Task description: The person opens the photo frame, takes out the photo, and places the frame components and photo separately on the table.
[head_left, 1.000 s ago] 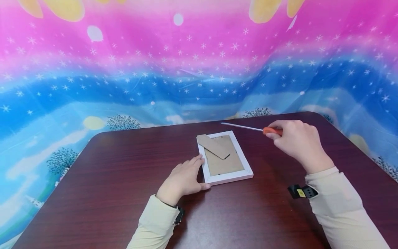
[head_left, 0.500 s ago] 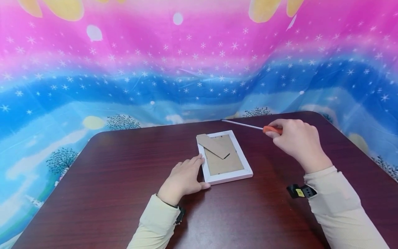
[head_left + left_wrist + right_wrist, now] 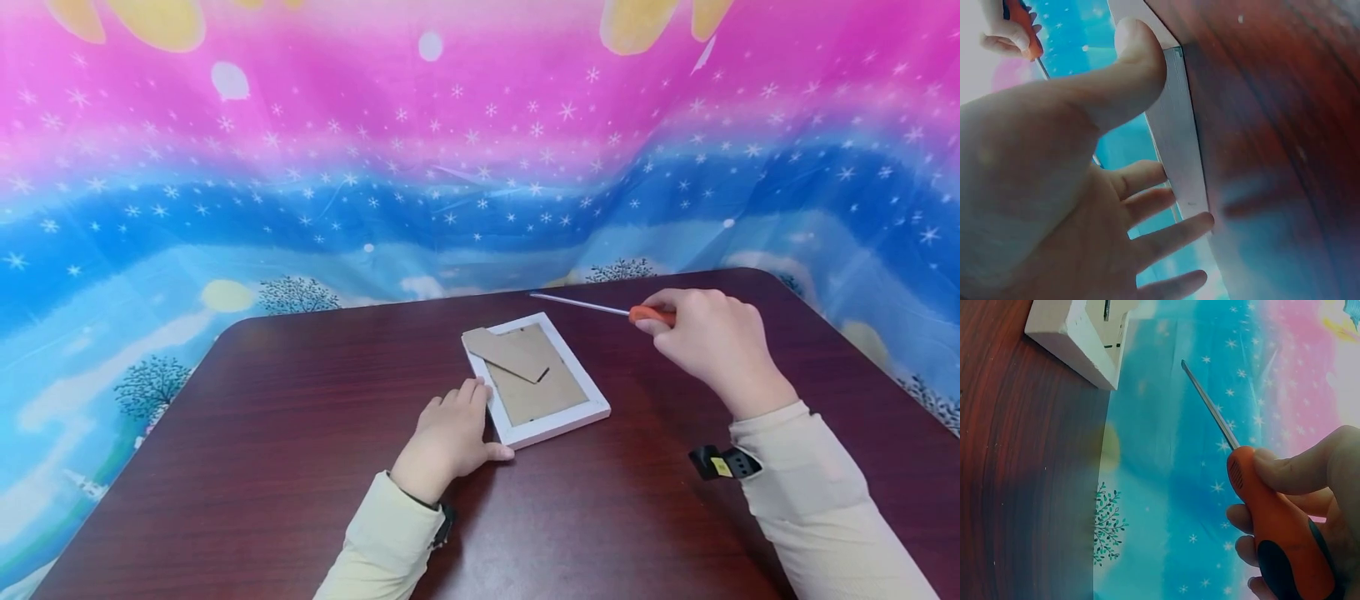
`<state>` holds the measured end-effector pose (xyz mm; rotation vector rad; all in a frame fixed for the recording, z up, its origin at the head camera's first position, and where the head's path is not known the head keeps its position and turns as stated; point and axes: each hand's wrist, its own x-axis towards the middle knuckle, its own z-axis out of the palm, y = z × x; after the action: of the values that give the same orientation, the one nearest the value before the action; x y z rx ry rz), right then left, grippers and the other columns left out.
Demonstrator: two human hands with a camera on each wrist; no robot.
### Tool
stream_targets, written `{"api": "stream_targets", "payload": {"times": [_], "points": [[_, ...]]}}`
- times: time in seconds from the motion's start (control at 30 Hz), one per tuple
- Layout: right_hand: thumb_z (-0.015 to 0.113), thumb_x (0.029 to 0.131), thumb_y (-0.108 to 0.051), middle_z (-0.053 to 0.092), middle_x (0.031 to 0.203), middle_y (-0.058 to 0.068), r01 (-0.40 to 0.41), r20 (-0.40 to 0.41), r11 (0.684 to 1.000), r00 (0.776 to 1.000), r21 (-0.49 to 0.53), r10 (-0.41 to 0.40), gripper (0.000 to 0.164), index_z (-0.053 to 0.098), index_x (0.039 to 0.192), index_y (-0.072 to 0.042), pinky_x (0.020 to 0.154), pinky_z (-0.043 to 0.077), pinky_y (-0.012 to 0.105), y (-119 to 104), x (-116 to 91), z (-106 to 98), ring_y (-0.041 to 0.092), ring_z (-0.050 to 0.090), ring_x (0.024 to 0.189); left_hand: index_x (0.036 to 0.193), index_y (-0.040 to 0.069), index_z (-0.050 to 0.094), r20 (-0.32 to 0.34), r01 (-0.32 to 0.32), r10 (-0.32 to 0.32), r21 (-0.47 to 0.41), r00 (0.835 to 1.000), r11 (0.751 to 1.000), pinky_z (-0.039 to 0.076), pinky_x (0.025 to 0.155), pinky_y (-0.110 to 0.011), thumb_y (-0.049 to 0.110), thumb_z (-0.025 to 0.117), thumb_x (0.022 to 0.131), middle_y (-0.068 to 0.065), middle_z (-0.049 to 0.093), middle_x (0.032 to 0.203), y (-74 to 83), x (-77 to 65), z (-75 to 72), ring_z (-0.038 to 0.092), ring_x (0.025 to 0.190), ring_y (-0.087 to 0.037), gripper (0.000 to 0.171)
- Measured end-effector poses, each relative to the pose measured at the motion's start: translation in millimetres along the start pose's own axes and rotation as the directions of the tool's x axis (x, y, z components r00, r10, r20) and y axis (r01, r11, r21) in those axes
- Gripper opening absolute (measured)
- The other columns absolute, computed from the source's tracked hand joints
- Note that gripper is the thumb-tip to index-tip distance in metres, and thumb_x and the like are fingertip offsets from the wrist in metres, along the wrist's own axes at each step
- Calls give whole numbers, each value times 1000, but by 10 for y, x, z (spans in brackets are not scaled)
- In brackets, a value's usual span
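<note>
A white picture frame (image 3: 562, 427) lies back up on the table, its brown backing (image 3: 540, 398) and folded cardboard stand (image 3: 510, 354) on top. At its left edge is my left hand (image 3: 448, 429), fingers spread and fairly straight. In the left wrist view the fingertips (image 3: 1200, 224) are right at the frame's side, and the thumb is by the near corner. My right hand (image 3: 716, 342) grips the orange and black handle of a screwdriver (image 3: 1285, 531). The screwdriver's thin metal shaft (image 3: 585, 303) points left, above and beyond the frame's far edge.
The dark red-brown wooden table (image 3: 300, 442) has rounded far corners. Behind it hangs a pink and blue snowflake-printed cloth (image 3: 480, 167). Dark straps circle both wrists over pale sleeves (image 3: 806, 475).
The picture frame has turned slightly counterclockwise, its far end shifting left. My left hand has moved a little to the right along with it. The right hand with the screwdriver has shifted slightly left.
</note>
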<state>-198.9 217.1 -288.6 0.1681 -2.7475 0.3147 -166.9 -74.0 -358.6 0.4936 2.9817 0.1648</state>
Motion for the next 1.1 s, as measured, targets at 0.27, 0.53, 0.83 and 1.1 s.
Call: {"api": "stream_targets", "payload": {"times": [0.27,0.53,0.83,1.1], "points": [[66,80,-28,72,73,11,6,11,1000,1000,2,-6,27,71,104,-18,42,39,38,-32,-6,-5,24,52,57,139,1,35,-16,34,-33,107,999,994,41,102,-45,63,64,72,-14,43,142,103,-56,-32,44,125,-27,96],[67,79,-28,73,77,13,5,11,1000,1000,2,-5,27,71,103,-18,43,41,40,-40,-13,-4,25,54,59,130,2,44,-48,-45,46,28,998,999,43,101,-45,60,68,70,-13,50,128,-35,1,-47,47,118,-27,87],[67,79,-29,73,77,13,5,16,1000,1000,4,-5,28,71,104,-18,44,42,40,-42,-17,11,24,54,58,140,13,45,-96,-78,71,-72,993,994,37,108,-52,53,62,80,-9,46,146,-254,97,-17,39,133,-28,73],[68,78,-28,73,75,12,5,15,1000,1000,1,-5,28,71,104,-17,43,42,39,-46,-21,17,24,53,57,143,11,40,-75,-55,51,-45,996,997,35,109,-52,53,62,80,-7,40,152,-167,106,20,37,136,-26,79]]}}
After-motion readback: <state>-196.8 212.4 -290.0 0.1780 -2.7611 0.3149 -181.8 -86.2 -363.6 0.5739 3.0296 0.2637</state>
